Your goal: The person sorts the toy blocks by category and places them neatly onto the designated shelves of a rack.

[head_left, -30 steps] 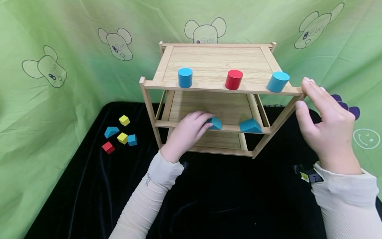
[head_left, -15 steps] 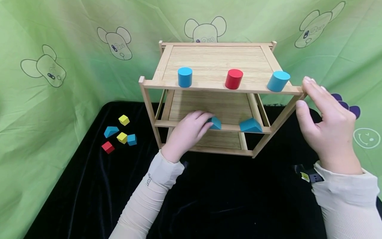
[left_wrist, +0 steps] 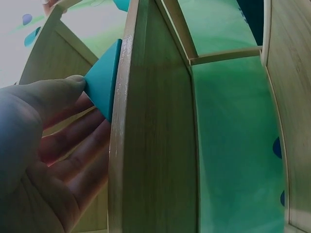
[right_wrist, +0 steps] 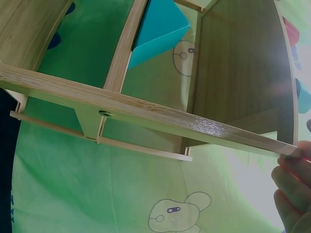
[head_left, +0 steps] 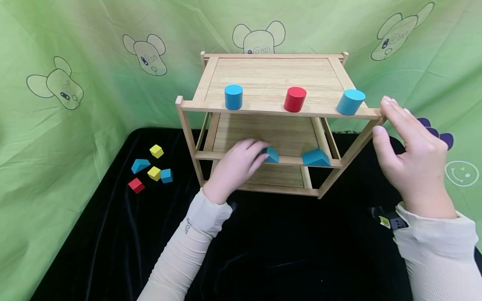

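Observation:
My left hand [head_left: 238, 169] pinches a blue triangular block [head_left: 272, 155] at the front edge of the middle level of a wooden shelf rack [head_left: 278, 79]. In the left wrist view, the thumb meets the peak of this triangular block [left_wrist: 104, 80], whose long flat side lies along the shelf edge. The fingers partly hide it in the head view. Another blue triangular block [head_left: 316, 157] sits to its right on the same edge. My right hand [head_left: 416, 161] holds the rack's upper front right corner, thumb and fingers at the post.
Along the top level's front edge stand a blue cylinder [head_left: 233, 97], a red cylinder [head_left: 295, 99] and another blue cylinder [head_left: 351, 102]. Several loose blocks, including a red cube [head_left: 136, 185], lie left on the black cloth [head_left: 263, 251]. A green curtain [head_left: 94, 25] hangs behind.

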Demonstrator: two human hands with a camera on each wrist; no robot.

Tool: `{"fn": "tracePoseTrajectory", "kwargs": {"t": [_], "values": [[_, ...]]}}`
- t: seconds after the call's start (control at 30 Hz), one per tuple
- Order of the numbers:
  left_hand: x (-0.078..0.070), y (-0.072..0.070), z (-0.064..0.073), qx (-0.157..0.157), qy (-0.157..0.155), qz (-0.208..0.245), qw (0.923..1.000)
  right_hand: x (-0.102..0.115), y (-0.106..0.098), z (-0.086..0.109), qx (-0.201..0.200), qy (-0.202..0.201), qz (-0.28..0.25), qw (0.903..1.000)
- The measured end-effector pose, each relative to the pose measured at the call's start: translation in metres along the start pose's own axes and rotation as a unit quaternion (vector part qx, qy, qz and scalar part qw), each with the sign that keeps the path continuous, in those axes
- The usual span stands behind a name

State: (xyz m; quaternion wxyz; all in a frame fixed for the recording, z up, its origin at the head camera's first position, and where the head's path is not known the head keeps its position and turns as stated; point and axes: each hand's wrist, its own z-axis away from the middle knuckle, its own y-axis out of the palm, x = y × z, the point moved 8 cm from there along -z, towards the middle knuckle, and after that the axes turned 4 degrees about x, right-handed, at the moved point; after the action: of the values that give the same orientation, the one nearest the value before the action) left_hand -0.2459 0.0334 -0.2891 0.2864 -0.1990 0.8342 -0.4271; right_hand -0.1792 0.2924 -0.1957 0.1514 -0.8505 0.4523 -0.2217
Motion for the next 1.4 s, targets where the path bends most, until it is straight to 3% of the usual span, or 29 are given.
{"fn": "tracePoseTrajectory", "kwargs": {"t": [0.33, 0.67, 0.9, 1.4], "values": [[0.000, -0.006, 0.004, 0.001, -0.005, 0.000, 1.0000, 0.000, 0.000, 0.000, 0.004, -0.002, 0.006, 1.0000], [-0.002, -0.023, 0.018, -0.050, 0.012, -0.046, 0.9976, -0.001, 0.000, 0.000, 0.002, -0.003, 0.013, 0.9999], [0.001, -0.035, 0.029, -0.063, 0.016, -0.059, 0.9961, 0.000, 0.001, 0.000, 0.003, -0.005, 0.010, 0.9999], [0.019, -0.066, 0.059, -0.097, -0.018, -0.054, 0.9937, -0.001, -0.001, 0.001, 0.002, -0.007, 0.004, 1.0000]]}}
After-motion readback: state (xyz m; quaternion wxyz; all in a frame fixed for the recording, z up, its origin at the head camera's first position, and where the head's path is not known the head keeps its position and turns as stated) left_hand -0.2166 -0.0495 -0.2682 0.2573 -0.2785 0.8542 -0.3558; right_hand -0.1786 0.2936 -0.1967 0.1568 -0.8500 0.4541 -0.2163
